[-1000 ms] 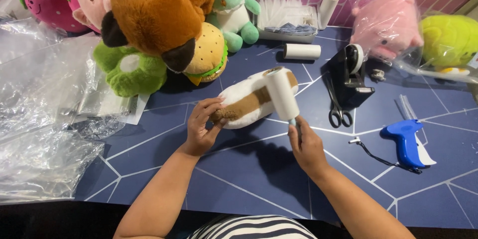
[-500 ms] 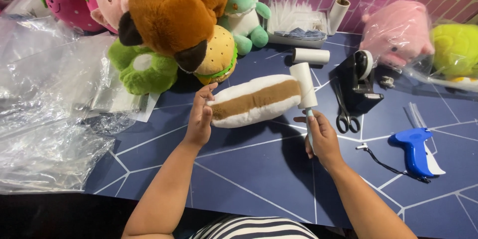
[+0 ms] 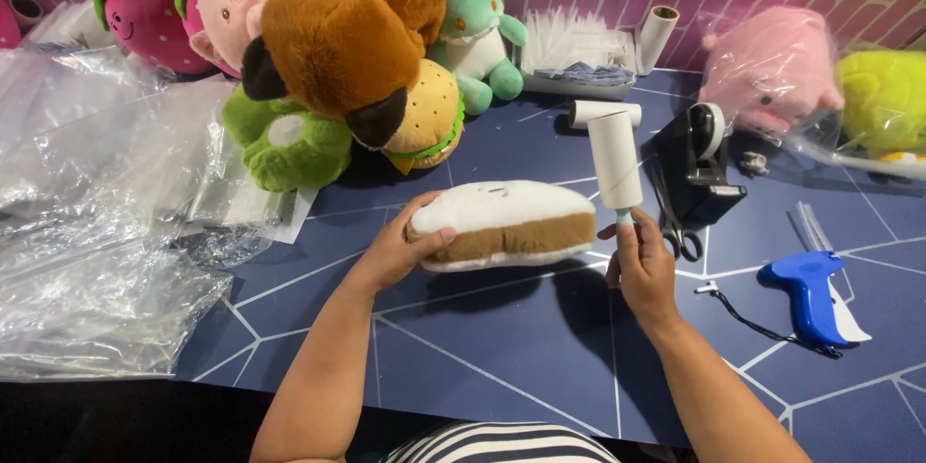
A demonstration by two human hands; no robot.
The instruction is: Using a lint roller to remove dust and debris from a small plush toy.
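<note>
A white and brown sandwich-shaped plush toy [image 3: 506, 223] lies on the dark blue table [image 3: 502, 357]. My left hand [image 3: 400, 251] grips its left end. My right hand [image 3: 641, 265] holds the handle of a white lint roller [image 3: 614, 160], which stands upright just off the plush's right end, clear of the fabric.
A heap of plush toys [image 3: 328, 58] fills the back left, clear plastic bags [image 3: 96, 203] the left. Black scissors [image 3: 675, 222], a black tape dispenser [image 3: 699, 164], a spare roll [image 3: 603, 113] and a blue tagging gun [image 3: 810, 294] lie to the right. Bagged pink [image 3: 772, 68] and yellow [image 3: 883, 101] plush sit back right.
The lint roller has gone from lying across the plush to standing upright off its right end. The plush has been turned to lie level, with my left hand still on its left end.
</note>
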